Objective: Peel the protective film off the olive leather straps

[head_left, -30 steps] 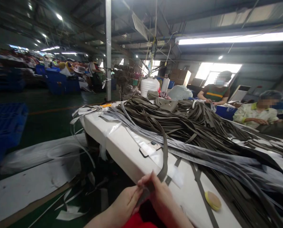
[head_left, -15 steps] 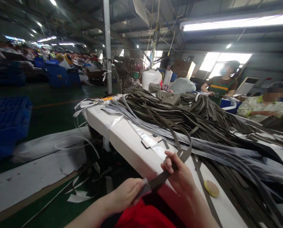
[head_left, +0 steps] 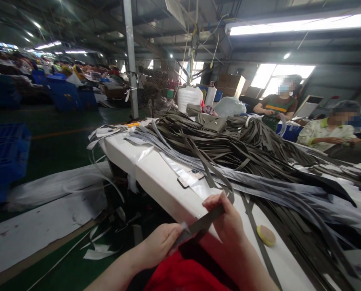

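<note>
A dark olive-grey strap (head_left: 205, 221) runs between my two hands, just off the near edge of the white table (head_left: 156, 192). My left hand (head_left: 162, 243) is closed on its lower end, where a piece of clear film (head_left: 184, 233) wraps the strap. Higher up, my right hand (head_left: 225, 218) has its fingers curled round the same strap. Beyond that hand the strap loops back toward a large heap of similar straps (head_left: 204, 141) on the table. Close to my right forearm lies a round yellow-edged pad (head_left: 266, 235).
A phone (head_left: 190, 178) lies by the table's near edge. Clear plastic strips (head_left: 259, 184) cross the heap. White scraps (head_left: 98, 251) and a long pale board (head_left: 47, 238) are on the floor at left, near blue crates (head_left: 6, 153). Two people sit across the table at right.
The view has shifted slightly. My right hand's fingers have closed further over the strap, which has moved a little with it. My left hand keeps its grip at the film-wrapped end.
</note>
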`<state>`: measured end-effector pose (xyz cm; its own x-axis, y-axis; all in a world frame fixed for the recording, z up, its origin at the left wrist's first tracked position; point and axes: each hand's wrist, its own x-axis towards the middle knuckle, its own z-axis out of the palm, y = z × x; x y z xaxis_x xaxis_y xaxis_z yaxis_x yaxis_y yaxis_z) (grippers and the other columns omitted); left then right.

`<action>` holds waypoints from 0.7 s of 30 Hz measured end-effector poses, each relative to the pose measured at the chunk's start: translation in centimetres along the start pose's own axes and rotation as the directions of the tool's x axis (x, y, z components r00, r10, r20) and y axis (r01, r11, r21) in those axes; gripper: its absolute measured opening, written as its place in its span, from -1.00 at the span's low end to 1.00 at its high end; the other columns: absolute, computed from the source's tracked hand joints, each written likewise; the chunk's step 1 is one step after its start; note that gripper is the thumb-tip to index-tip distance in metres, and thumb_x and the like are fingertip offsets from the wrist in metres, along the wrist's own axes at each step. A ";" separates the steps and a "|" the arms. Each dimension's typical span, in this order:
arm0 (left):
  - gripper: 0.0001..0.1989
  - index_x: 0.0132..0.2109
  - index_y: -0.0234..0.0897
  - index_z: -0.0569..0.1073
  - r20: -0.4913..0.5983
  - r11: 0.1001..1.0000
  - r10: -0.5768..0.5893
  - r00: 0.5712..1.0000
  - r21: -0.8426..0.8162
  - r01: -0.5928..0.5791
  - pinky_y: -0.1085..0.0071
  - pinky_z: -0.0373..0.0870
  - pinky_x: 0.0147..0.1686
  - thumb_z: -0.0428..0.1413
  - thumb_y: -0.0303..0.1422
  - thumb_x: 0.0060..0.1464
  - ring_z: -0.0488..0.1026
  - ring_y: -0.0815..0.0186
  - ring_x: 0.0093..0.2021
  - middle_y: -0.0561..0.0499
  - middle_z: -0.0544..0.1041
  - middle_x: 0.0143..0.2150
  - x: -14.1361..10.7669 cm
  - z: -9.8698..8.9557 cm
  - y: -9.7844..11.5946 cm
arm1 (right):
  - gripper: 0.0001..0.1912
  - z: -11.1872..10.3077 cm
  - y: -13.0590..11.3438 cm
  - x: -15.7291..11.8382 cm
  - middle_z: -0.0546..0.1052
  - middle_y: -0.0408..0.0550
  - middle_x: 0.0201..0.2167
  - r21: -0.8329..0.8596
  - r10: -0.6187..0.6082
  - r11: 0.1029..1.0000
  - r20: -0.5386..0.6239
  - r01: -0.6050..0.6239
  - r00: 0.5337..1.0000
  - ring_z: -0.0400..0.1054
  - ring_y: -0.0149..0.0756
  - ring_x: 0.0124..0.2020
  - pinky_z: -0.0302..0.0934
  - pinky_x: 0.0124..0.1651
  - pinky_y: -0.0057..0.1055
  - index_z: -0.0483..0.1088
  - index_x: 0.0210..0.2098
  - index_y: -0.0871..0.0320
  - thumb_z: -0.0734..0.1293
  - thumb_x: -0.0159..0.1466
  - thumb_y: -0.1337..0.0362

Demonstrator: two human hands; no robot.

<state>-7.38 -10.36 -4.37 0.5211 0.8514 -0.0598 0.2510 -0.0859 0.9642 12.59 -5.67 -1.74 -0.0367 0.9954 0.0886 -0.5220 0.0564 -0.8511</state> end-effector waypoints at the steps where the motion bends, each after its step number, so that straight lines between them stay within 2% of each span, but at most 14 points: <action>1: -0.41 -0.39 -0.28 0.28 0.002 1.000 0.001 1.000 0.004 -0.001 0.50 0.08 -0.56 -0.25 0.12 0.28 0.12 0.44 -0.57 0.13 0.23 -0.56 0.0 0.0 0.1 | -0.54 -0.2 -0.8 0.3 0.49 -0.07 -0.53 -0.014 -0.076 0.997 -0.022 0.076 0.997 0.36 -0.26 -0.38 0.27 -0.15 -0.33 0.49 -0.59 0.13 0.40 0.21 -0.10; 2: -0.42 -0.40 -0.28 0.27 0.008 1.000 0.006 1.000 0.004 -0.006 0.50 0.09 -0.55 -0.25 0.11 0.29 0.13 0.44 -0.56 0.13 0.23 -0.55 0.2 0.1 0.3 | -0.55 -0.2 -1.2 0.4 0.49 -0.06 -0.53 -0.055 -0.118 0.992 -0.038 0.116 0.992 0.36 -0.25 -0.37 0.27 -0.14 -0.32 0.51 -0.56 0.13 0.40 0.22 -0.10; 4: -0.44 -0.39 -0.28 0.26 0.018 1.000 0.024 1.000 -0.004 -0.024 0.50 0.11 -0.53 -0.25 0.09 0.30 0.15 0.44 -0.56 0.12 0.25 -0.54 0.8 0.4 0.8 | -0.52 0.0 -0.7 -0.3 0.54 -0.02 -0.47 -0.171 -0.105 0.981 -0.042 0.096 0.994 0.38 -0.21 -0.34 0.28 -0.17 -0.30 0.56 -0.45 0.13 0.34 0.26 -0.15; 7: -0.45 -0.39 -0.29 0.28 0.023 0.996 0.085 0.996 0.005 -0.085 0.49 0.11 -0.53 -0.25 0.05 0.32 0.17 0.44 -0.56 0.12 0.25 -0.56 1.9 1.0 1.5 | -0.41 0.6 2.0 -2.5 0.59 0.05 -0.29 -0.321 0.044 0.947 0.101 -0.009 0.994 0.42 -0.11 -0.21 0.31 -0.12 -0.22 0.61 -0.30 0.12 0.23 0.28 -0.25; 9: -0.45 -0.42 -0.28 0.27 0.036 0.992 0.125 0.992 0.016 -0.126 0.48 0.12 -0.52 -0.26 0.03 0.34 0.17 0.43 -0.56 0.11 0.24 -0.57 2.3 1.2 1.7 | -0.39 0.7 3.4 -3.6 0.59 0.06 -0.20 -0.364 0.134 0.930 0.203 -0.052 0.970 0.42 -0.06 -0.10 0.27 0.03 -0.18 0.61 -0.20 0.10 0.23 0.26 -0.28; 10: -0.45 -0.43 -0.28 0.26 0.046 0.990 0.136 0.990 0.021 -0.137 0.48 0.14 -0.51 -0.27 0.02 0.34 0.16 0.43 -0.55 0.11 0.24 -0.57 2.3 1.2 1.7 | -0.40 0.6 3.6 -3.9 0.59 0.05 -0.19 -0.350 0.153 0.934 0.218 -0.069 0.964 0.42 -0.05 -0.07 0.25 0.07 -0.16 0.60 -0.15 0.10 0.26 0.25 -0.27; 13: -0.44 -0.44 -0.27 0.24 0.057 0.992 0.110 0.992 0.059 -0.114 0.48 0.17 -0.46 -0.29 0.02 0.34 0.17 0.42 -0.53 0.10 0.26 -0.55 1.9 1.1 1.4 | -0.49 -0.4 1.9 -3.1 0.60 0.02 -0.29 -0.197 0.072 0.979 0.135 -0.044 0.988 0.45 -0.11 -0.23 0.32 -0.05 -0.16 0.58 -0.12 0.06 0.32 0.24 -0.20; 16: -0.42 -0.44 -0.26 0.24 0.032 0.993 0.065 0.997 0.098 -0.067 0.48 0.17 -0.45 -0.30 0.06 0.32 0.18 0.41 -0.52 0.11 0.26 -0.54 1.3 0.9 0.9 | -0.62 -1.8 -1.5 -0.8 0.55 -0.07 -0.40 -0.072 -0.138 0.988 -0.012 0.136 0.990 0.40 -0.24 -0.35 0.33 -0.18 -0.29 0.58 -0.21 0.05 0.36 0.25 -0.10; 18: -0.41 -0.43 -0.26 0.25 0.033 0.997 0.039 0.999 0.069 -0.041 0.48 0.17 -0.48 -0.29 0.10 0.30 0.19 0.42 -0.54 0.11 0.27 -0.55 1.2 0.9 0.7 | -0.69 -2.4 -3.0 0.4 0.54 -0.08 -0.42 -0.097 -0.209 0.974 -0.026 0.205 0.978 0.40 -0.28 -0.35 0.31 -0.19 -0.35 0.57 -0.31 0.10 0.42 0.22 -0.02; 21: -0.39 -0.36 -0.29 0.31 0.042 0.999 0.038 0.998 -0.011 -0.038 0.49 0.16 -0.53 -0.28 0.13 0.28 0.20 0.43 -0.58 0.11 0.28 -0.56 1.7 1.1 0.8 | -0.64 -2.6 -3.2 0.9 0.56 -0.01 -0.44 -0.247 -0.150 0.956 0.055 0.159 0.987 0.42 -0.23 -0.38 0.31 -0.24 -0.31 0.56 -0.38 0.16 0.42 0.23 -0.04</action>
<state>-5.42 -9.58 -3.99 0.5638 0.8252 -0.0337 0.2219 -0.1120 0.9686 16.45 -4.79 -0.25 -0.0054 0.9699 0.2435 -0.2942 0.2312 -0.9274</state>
